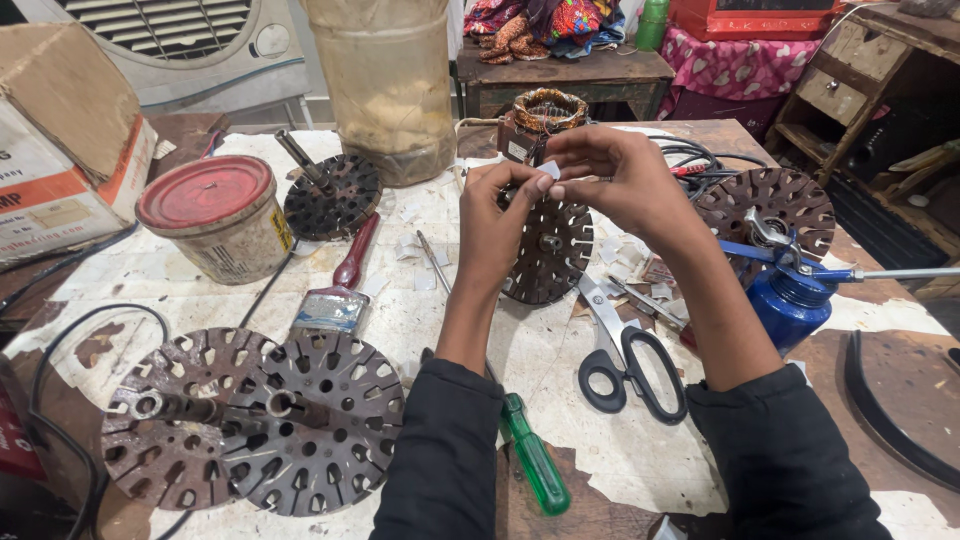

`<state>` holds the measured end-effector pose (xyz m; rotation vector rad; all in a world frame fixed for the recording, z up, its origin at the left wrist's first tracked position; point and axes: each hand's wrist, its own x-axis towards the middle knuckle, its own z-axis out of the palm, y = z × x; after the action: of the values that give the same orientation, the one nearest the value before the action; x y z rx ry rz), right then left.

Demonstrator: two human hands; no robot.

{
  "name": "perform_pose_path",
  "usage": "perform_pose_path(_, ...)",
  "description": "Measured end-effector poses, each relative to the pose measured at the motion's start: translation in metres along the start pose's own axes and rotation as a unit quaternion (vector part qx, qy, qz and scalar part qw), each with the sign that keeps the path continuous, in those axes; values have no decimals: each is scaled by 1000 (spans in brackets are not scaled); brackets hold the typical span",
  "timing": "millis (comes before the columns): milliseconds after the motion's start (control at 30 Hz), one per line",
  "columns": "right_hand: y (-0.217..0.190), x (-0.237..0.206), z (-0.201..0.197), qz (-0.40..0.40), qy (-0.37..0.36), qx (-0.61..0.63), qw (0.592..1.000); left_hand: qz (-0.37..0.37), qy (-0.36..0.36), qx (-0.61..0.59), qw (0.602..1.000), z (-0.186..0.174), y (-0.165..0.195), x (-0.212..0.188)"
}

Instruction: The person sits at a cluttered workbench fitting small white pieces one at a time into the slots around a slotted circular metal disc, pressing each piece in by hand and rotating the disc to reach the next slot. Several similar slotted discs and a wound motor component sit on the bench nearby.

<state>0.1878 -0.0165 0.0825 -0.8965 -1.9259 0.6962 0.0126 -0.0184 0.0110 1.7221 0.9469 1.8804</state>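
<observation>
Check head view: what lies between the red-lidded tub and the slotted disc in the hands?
A paintbrush and a thin metal rod lie on the table between the tub and the disc.

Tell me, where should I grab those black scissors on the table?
Take the scissors by the two black handle loops, coming from the near edge of the table. The loops point toward the person and lie free, while the blades point away, running under the right hand and close to the slotted metal disc.

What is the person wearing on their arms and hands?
Both arms wear dark, almost black long sleeves, pushed up partway so the forearms show. The left hand and right hand are bare: no gloves, and no rings, watch or bracelets that I can see.
</observation>
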Motion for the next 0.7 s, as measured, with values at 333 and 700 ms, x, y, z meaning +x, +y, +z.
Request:
perform_pose_path(333,2,-2,-2,62,-62,14,996,-12,-30,-26,999,-4,-3,4)
perform_pose_path(700,10,-4,3,46,-56,109,991,7,-15,-24,1000,-4,-3,0)
